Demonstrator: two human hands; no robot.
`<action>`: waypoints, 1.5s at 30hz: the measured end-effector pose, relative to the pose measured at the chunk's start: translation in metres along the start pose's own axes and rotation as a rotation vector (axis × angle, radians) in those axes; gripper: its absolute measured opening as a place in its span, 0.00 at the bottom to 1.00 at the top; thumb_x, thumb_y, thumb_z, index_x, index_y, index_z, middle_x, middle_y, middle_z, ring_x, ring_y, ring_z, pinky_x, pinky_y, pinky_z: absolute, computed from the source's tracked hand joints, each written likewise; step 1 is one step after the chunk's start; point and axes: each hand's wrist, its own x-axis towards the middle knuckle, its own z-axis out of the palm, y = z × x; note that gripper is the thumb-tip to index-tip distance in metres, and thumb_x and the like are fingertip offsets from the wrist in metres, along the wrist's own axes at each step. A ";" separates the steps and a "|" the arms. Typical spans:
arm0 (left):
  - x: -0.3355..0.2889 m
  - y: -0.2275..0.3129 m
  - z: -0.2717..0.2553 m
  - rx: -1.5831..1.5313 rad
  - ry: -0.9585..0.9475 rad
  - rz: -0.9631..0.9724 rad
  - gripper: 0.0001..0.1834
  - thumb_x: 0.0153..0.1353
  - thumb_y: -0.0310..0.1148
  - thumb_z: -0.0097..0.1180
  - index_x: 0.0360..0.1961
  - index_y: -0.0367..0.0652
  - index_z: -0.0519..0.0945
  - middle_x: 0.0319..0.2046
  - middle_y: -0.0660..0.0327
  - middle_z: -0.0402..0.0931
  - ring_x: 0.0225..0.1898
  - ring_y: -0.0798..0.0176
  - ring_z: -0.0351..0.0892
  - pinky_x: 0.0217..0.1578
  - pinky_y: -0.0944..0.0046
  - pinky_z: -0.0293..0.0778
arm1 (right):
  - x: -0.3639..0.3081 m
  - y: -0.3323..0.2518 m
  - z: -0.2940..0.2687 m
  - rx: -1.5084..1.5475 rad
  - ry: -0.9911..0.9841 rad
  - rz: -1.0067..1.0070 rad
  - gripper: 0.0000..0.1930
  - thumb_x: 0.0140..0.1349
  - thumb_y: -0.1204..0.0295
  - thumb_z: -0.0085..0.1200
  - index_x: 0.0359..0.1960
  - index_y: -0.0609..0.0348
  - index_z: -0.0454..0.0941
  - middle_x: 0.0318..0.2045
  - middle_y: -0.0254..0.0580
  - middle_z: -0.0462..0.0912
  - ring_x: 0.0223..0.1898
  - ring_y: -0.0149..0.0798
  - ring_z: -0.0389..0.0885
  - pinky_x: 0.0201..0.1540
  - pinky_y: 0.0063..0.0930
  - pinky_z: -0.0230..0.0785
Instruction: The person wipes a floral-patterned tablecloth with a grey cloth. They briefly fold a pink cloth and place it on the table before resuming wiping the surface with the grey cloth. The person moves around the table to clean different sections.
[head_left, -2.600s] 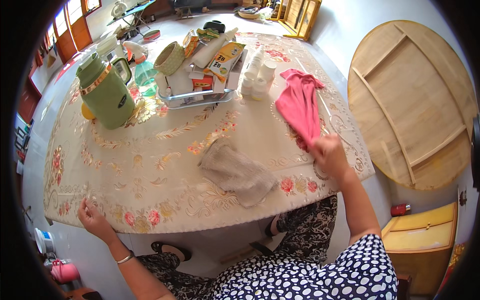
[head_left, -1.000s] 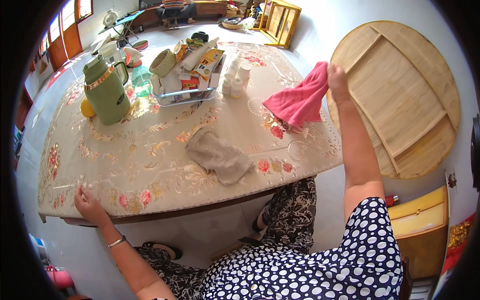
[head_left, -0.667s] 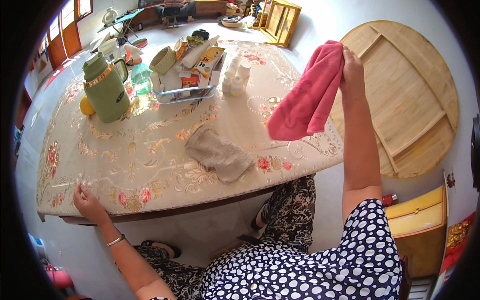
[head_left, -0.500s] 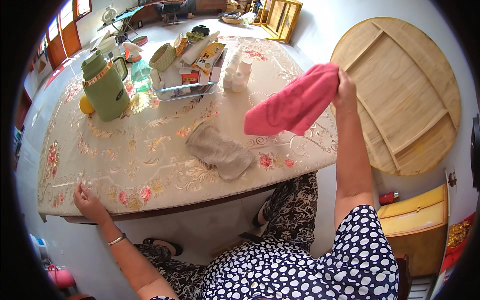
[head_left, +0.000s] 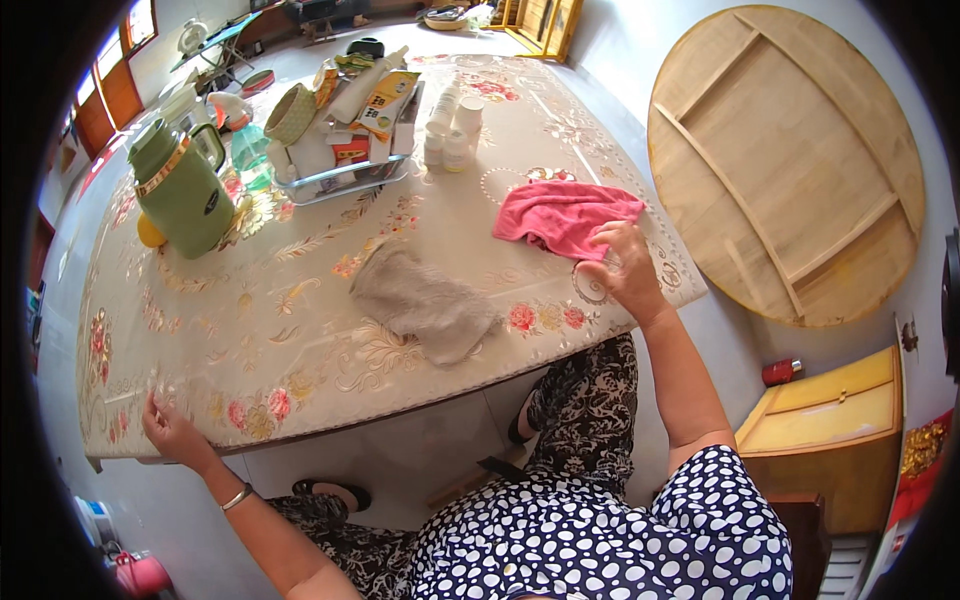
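Observation:
A pink cloth (head_left: 555,212) lies crumpled on the right part of the table. My right hand (head_left: 627,270) is at its near edge, with thumb and fingers apart and nothing gripped. Left of it, a grey-brown cloth (head_left: 425,305) is spread flat near the table's front edge. At the front left corner of the table, my left hand (head_left: 175,432) has its fingers curled together. What they hold, if anything, is too small to make out. A flowered beige tablecloth (head_left: 300,345) covers the table under both cloths.
Toward the back left stand a green thermos jug (head_left: 185,195), a yellow round thing (head_left: 150,232) and a spray bottle (head_left: 250,155). A clear plastic bin (head_left: 345,185) holds packets and a small basket. White bottles (head_left: 455,140) stand beside it. A round wooden tabletop (head_left: 790,170) leans at right.
My right hand has come down and left from above the table's right side and let go of the pink cloth, which now lies on the table. My left hand has barely moved.

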 end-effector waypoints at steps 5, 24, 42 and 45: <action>0.009 0.013 -0.020 -0.214 0.040 -0.171 0.14 0.68 0.32 0.49 0.49 0.35 0.77 0.48 0.56 0.78 0.45 0.62 0.78 0.49 0.65 0.72 | -0.015 0.012 -0.007 -0.128 -0.001 -0.031 0.08 0.53 0.72 0.62 0.30 0.59 0.75 0.34 0.43 0.77 0.42 0.46 0.74 0.48 0.37 0.67; -0.234 0.361 0.011 -0.776 -0.985 0.746 0.18 0.47 0.22 0.62 0.43 0.39 0.79 0.42 0.56 0.77 0.41 0.53 0.77 0.41 0.58 0.74 | -0.060 -0.066 -0.051 0.291 0.055 0.166 0.13 0.53 0.63 0.63 0.35 0.57 0.79 0.33 0.41 0.80 0.38 0.47 0.77 0.48 0.39 0.67; -0.025 0.453 0.009 -1.121 -0.939 0.031 0.09 0.62 0.33 0.60 0.36 0.37 0.82 0.27 0.66 0.77 0.27 0.75 0.71 0.29 0.76 0.67 | 0.031 -0.013 -0.151 1.237 0.443 0.366 0.10 0.65 0.69 0.54 0.39 0.64 0.79 0.35 0.38 0.83 0.38 0.29 0.79 0.48 0.25 0.69; -0.006 0.478 0.015 -1.203 -1.000 0.059 0.12 0.64 0.36 0.58 0.37 0.37 0.82 0.27 0.66 0.77 0.27 0.76 0.71 0.30 0.76 0.67 | 0.047 -0.020 -0.162 1.207 0.441 0.344 0.10 0.66 0.68 0.54 0.39 0.63 0.80 0.34 0.36 0.83 0.36 0.27 0.79 0.46 0.23 0.70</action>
